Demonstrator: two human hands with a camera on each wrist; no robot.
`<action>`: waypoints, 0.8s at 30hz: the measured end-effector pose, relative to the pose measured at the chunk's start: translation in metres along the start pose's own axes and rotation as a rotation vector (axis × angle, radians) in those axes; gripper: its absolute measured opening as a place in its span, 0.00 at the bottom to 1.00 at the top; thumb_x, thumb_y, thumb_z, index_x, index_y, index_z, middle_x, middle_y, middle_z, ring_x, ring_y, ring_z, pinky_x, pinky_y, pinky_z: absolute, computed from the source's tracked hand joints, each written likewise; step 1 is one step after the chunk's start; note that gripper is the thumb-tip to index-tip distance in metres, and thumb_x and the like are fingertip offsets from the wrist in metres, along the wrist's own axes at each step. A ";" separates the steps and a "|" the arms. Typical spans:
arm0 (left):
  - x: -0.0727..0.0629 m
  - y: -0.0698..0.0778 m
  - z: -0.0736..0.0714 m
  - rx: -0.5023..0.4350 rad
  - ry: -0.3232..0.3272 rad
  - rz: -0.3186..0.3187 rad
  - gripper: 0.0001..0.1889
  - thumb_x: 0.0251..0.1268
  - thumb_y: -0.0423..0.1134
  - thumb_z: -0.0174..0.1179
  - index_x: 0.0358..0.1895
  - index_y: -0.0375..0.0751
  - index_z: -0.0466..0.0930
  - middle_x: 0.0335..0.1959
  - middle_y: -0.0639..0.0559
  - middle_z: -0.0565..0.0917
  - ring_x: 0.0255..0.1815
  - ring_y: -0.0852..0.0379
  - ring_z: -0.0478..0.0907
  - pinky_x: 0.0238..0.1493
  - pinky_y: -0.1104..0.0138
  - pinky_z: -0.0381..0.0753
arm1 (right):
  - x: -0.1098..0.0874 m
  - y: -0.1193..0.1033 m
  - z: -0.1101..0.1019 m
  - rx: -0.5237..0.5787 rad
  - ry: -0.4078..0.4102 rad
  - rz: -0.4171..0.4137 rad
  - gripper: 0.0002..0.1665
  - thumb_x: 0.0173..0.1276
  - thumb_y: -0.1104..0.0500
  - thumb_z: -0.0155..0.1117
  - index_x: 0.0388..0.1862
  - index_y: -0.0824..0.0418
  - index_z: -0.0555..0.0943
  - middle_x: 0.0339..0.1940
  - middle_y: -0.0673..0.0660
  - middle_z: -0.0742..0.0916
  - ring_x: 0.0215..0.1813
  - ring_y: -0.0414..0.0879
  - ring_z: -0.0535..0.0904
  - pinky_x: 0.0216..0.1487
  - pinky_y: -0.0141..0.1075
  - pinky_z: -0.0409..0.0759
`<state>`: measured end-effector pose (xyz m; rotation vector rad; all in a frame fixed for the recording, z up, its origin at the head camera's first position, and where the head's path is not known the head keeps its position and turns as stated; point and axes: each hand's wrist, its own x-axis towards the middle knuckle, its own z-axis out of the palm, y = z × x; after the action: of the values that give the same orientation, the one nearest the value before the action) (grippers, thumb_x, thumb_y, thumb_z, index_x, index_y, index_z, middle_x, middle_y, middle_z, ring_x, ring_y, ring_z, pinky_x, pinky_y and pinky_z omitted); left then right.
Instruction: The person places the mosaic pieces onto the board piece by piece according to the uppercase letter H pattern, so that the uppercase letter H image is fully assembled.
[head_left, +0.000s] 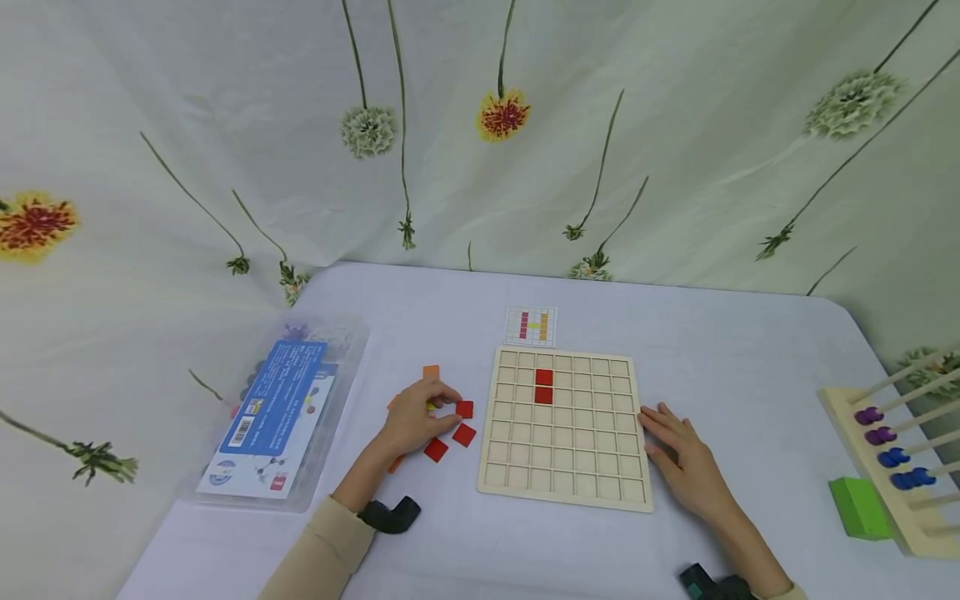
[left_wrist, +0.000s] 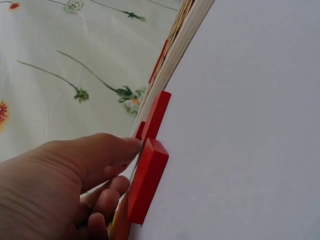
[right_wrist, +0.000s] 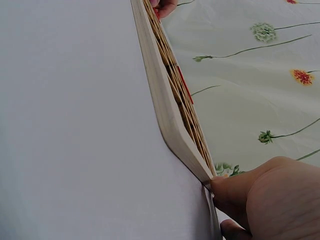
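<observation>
My left hand is beside the loose tiles, left of the grid board. Its thumb and index fingertips pinch the near-board red square tile at its edges. Two more red tiles, one at the board side and one closer to me, lie by the thumb. Orange tiles and a bit of yellow are partly covered by the hand. On the wooden board, two red tiles sit one below the other. My right hand rests against the board's right edge, thumb touching it.
A card with a coloured grid pattern lies behind the board. At the left is a clear plastic case with a blue-and-white label. To the right stand a wooden bead rack and a green block.
</observation>
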<state>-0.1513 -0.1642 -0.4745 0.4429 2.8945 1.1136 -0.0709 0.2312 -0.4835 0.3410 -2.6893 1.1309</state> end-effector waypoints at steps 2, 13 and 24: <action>0.000 0.000 0.000 -0.034 0.022 -0.008 0.12 0.52 0.37 0.71 0.42 0.44 0.85 0.37 0.54 0.82 0.39 0.58 0.75 0.42 0.66 0.78 | 0.000 0.000 0.000 0.000 -0.001 -0.003 0.27 0.63 0.72 0.62 0.62 0.71 0.75 0.64 0.71 0.77 0.71 0.73 0.62 0.70 0.66 0.50; 0.003 0.021 -0.012 -0.176 0.047 -0.124 0.12 0.52 0.34 0.70 0.42 0.40 0.85 0.29 0.50 0.81 0.27 0.57 0.75 0.25 0.70 0.77 | 0.000 0.000 0.000 -0.007 -0.004 0.001 0.27 0.62 0.72 0.63 0.62 0.71 0.75 0.64 0.71 0.77 0.71 0.73 0.62 0.70 0.66 0.50; 0.016 0.066 -0.007 -0.224 -0.027 -0.074 0.11 0.53 0.33 0.68 0.42 0.39 0.86 0.32 0.53 0.84 0.32 0.58 0.76 0.36 0.70 0.77 | 0.001 0.000 0.000 -0.013 0.001 0.013 0.27 0.63 0.71 0.63 0.62 0.70 0.76 0.65 0.71 0.77 0.71 0.71 0.63 0.71 0.64 0.51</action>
<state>-0.1502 -0.1183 -0.4246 0.3376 2.6963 1.3863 -0.0716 0.2308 -0.4829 0.3208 -2.7004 1.1171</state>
